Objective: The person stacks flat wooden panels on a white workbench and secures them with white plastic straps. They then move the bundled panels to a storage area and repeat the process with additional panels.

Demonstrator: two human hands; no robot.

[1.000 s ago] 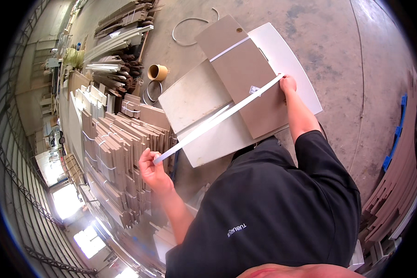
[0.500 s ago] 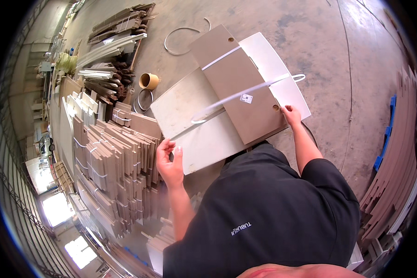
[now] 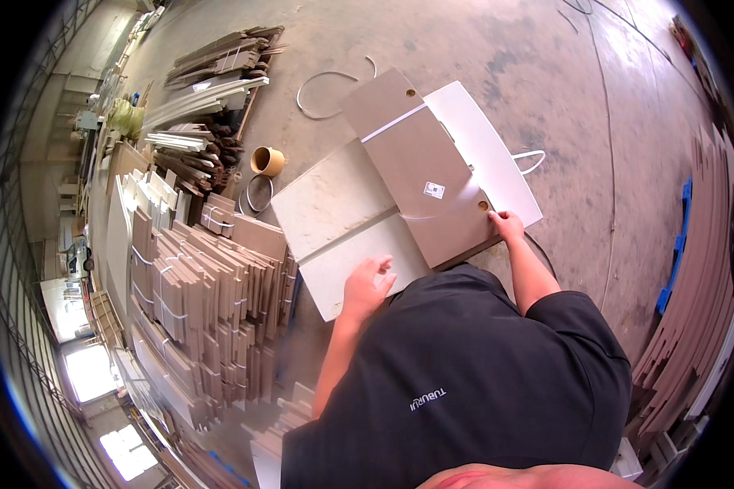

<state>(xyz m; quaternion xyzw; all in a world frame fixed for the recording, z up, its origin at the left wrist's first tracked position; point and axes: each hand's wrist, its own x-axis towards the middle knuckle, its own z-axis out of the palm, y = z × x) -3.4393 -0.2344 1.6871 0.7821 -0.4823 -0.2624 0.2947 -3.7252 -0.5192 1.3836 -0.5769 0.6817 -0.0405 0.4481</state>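
A brown panel [image 3: 416,151] with two round holes and a small white label lies across white boards [image 3: 334,191] in front of me. One more white board [image 3: 485,147] sticks out at its right. A thin white strap [image 3: 393,124] crosses the panel's far part. My right hand [image 3: 507,226] pinches the panel's near right edge, beside the lower hole. Just over the near white board hovers my left hand [image 3: 369,285], fingers apart and holding nothing. A loose white strap end [image 3: 532,161] curls past the right board's edge. A faint pale streak on the panel is blurred.
Tall stacks of strapped brown boards [image 3: 212,293] stand close on my left. Beyond them are a yellow tube [image 3: 267,160], a wire-like coil [image 3: 259,194] and piled strips [image 3: 196,143]. Long brown boards [image 3: 685,285] line the right side, by a blue pallet [image 3: 677,244].
The loose strap that ran diagonally over the panel is gone from there; its curled end shows at the right. My left hand has moved right, off the board's left edge. My right hand stays at the panel.
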